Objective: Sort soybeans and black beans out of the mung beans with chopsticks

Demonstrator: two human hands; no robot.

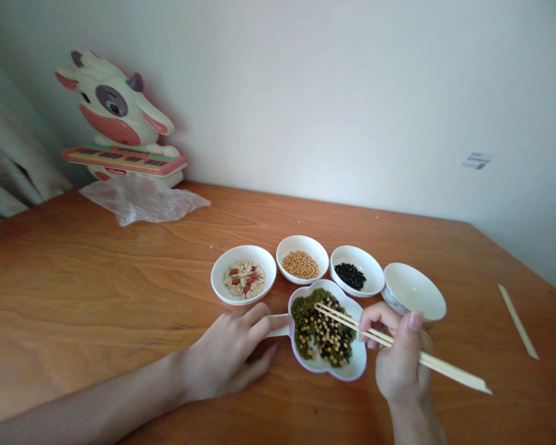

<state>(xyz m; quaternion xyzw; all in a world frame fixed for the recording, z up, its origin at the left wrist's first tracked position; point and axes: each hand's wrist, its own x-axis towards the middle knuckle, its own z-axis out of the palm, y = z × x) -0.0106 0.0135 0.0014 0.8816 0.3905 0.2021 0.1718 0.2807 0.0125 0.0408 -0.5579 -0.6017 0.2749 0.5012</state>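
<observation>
My left hand (234, 352) is closed on the short handle of a white, flower-shaped dish (360, 361) with a lilac rim. Mixed beans (324, 327) lie in the dish: small green ones, black ones and yellow ones. A pair of pale wooden chopsticks (449, 369) is gripped in my right hand (403, 352), their tips down among the beans at the upper middle of the dish. Behind the dish stand a white bowl of yellow soybeans (300, 264) and a white bowl of black beans (350, 276).
A bowl of pale seeds and red peanuts (244, 279) stands left. A white bowl (414, 290) with nothing visible inside stands right. Farther right lies a chopstick wrapper-like strip (518, 321). A cow-shaped toy keyboard (125, 157) and clear plastic bag (143, 201) are by the wall.
</observation>
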